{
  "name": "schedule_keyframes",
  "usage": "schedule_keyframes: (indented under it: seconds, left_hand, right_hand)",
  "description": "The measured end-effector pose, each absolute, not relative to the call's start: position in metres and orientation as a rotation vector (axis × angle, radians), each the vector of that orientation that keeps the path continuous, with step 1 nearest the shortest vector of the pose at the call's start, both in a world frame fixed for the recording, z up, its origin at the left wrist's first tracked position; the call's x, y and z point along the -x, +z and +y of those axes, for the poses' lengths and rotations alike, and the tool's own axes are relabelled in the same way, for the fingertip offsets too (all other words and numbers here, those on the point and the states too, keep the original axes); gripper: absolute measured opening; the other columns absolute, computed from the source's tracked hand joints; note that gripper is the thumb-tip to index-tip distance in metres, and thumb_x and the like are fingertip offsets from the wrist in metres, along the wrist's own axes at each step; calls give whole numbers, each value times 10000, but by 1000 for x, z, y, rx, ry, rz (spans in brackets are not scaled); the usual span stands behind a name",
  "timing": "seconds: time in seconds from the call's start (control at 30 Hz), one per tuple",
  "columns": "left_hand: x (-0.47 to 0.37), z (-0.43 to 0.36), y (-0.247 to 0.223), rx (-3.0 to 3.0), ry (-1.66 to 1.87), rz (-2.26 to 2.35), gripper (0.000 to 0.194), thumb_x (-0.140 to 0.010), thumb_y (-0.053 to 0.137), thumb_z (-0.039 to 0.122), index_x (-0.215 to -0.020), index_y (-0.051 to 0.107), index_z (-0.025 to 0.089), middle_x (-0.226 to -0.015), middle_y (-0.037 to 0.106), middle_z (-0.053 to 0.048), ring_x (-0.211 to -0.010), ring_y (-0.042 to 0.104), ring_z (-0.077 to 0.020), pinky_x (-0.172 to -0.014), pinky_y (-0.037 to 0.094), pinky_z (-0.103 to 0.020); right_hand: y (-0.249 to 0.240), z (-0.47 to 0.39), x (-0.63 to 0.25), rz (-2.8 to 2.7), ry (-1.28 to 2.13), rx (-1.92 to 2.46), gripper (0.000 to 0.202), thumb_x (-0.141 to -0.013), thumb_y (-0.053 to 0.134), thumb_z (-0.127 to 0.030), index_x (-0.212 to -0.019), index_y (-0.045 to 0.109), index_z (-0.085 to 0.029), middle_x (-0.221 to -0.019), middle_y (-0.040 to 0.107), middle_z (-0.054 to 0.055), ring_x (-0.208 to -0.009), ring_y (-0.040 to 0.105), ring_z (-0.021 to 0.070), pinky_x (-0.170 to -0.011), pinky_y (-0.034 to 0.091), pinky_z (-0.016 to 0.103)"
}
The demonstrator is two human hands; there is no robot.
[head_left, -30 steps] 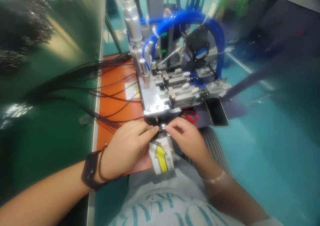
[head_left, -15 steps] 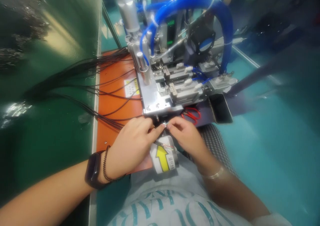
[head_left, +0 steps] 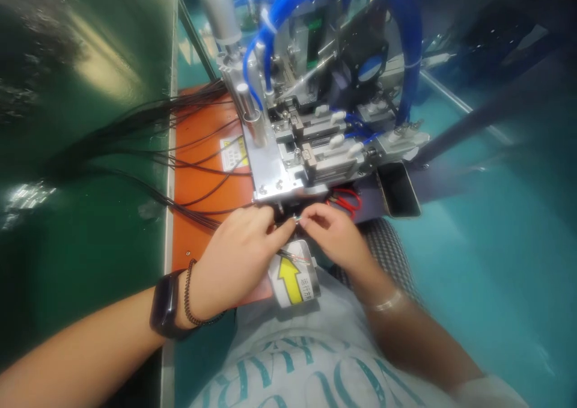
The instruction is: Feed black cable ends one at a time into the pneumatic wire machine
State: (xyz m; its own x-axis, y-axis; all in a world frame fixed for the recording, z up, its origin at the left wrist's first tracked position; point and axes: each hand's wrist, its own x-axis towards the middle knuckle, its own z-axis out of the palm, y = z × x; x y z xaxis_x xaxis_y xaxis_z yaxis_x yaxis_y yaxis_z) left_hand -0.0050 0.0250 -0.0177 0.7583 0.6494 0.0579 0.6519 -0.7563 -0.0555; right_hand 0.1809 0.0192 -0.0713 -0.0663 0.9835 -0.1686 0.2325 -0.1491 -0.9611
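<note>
My left hand [head_left: 238, 252] is closed over the front edge of the machine, thumb and forefinger pinched at the end of a cable. Facing it, my right hand [head_left: 336, 234] pinches thin wire ends [head_left: 298, 219] between thumb and forefinger; the fingertips of both hands almost meet there. Below my left thumb another dark cable end with bare coloured wires [head_left: 295, 256] sticks out over a white label with a yellow arrow [head_left: 290, 280]. Black cables [head_left: 198, 214] run in from the left and pass under my left hand. Its palm and other fingers are hidden.
A metal fixture with small cylinders [head_left: 331, 161] and a thick blue hose [head_left: 408, 41] stands just beyond my hands. Red-handled scissors or pliers [head_left: 347, 200] and a phone [head_left: 399, 188] lie to the right. An orange plate [head_left: 193, 179] borders the green surface [head_left: 103, 246].
The machine sits slightly higher and further left in view. Both hands keep their pinch at the wire ends, with only a small shift of the right fingers.
</note>
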Motion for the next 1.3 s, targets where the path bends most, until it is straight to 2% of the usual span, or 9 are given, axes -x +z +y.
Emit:
schedule_keyframes:
  seconds: [0.17,0.33,0.53,0.63,0.77,0.93,1.03,1.17,1.3]
  left_hand:
    - [0,22,-10,2830,56,-1053,413,-843,466,154,-1250,503,209,-868,484,-66,-731,426,-202,-631,346,-337]
    - [2,24,-14,2866,-12,-1077,365,-870,460,222,-1230,522,226,-884,499,-69,-754,432,-203,-659,356,-340]
    - [10,25,-22,2972,-195,-1023,344,-894,442,319,-1177,546,154,-901,532,-85,-795,456,-213,-696,376,-359]
    - [10,25,-21,2971,-183,-1037,295,-910,414,264,-1140,562,153,-909,545,-83,-819,474,-213,-700,374,-356]
    - [9,26,-19,2902,-180,-1039,242,-913,382,158,-1013,603,166,-794,528,-50,-729,450,-190,-642,351,-335]
    - [8,21,-13,2853,-75,-1086,218,-889,400,119,-897,614,162,-771,541,-52,-710,466,-194,-636,373,-346]
    - [8,11,-6,2791,-21,-1149,220,-848,434,106,-960,623,122,-861,595,-100,-801,523,-234,-667,421,-371]
    - [8,0,0,2752,0,-1166,419,-766,445,59,-1168,563,48,-1035,604,-156,-923,539,-287,-722,459,-402]
    - [9,0,1,2781,93,-1223,333,-744,460,71,-1035,621,88,-894,617,-117,-785,547,-257,-661,459,-383]
  right_hand:
    - [-71,20,-176,-1390,1163,1462,121,-821,541,-262,-744,593,-185,-731,597,-2,-674,540,138,-624,437,262]
    - [-74,20,-175,-1269,1311,1459,131,-818,554,-276,-734,594,-183,-704,601,-12,-652,550,131,-604,452,248]
    - [-75,20,-176,-1253,1285,1326,133,-822,571,-275,-894,656,-203,-899,680,21,-821,616,155,-730,489,278]
    - [-71,20,-175,-1293,1199,1374,117,-816,585,-298,-823,644,-197,-833,661,16,-740,591,147,-655,469,266]
    - [-66,19,-174,-1359,1118,1487,95,-810,571,-260,-761,605,-186,-680,571,-12,-612,505,122,-553,394,241]
    - [-65,22,-174,-1327,1231,1546,119,-792,567,-270,-715,572,-179,-628,514,-25,-555,440,110,-503,347,229]
    - [-67,22,-176,-1291,1270,1546,133,-778,588,-296,-723,575,-176,-633,517,-22,-559,448,115,-511,357,234]
    - [-70,19,-179,-1296,1199,1531,132,-776,614,-318,-791,588,-189,-607,451,-47,-563,437,115,-534,365,239]
    - [-71,17,-179,-1367,1146,1498,86,-806,583,-275,-812,609,-193,-641,481,-34,-604,466,121,-566,392,243]
